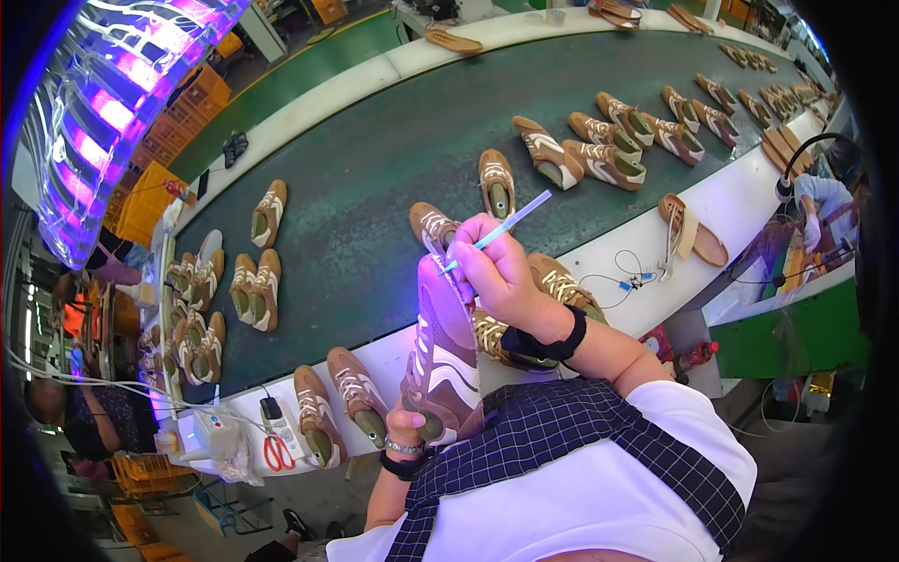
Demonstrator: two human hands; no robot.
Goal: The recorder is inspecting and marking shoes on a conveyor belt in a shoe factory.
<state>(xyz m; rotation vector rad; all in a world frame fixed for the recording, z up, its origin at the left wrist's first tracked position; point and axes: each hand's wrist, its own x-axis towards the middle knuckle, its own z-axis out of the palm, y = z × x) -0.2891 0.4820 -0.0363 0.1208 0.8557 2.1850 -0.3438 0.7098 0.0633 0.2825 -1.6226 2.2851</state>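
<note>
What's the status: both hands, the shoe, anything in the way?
Left hand gripping brown-and-white shoe at heel. Right hand pinching slim pale-blue tool, tip at shoe's toe edge. Other shoes just beyond; none seen blocking the tip.

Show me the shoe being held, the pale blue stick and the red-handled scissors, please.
Held shoe (451, 323): head view, on its brown upper.
Pale blue stick (512, 221): head view, middle of its shaft.
Red-handled scissors (278, 452): head view, on the handles.

The held shoe looks matt, suede-like, with smooth stripes; translucent plastic stick; smooth, slightly glossy counter; matt, scuffed belt; woven cloth apron.
</note>
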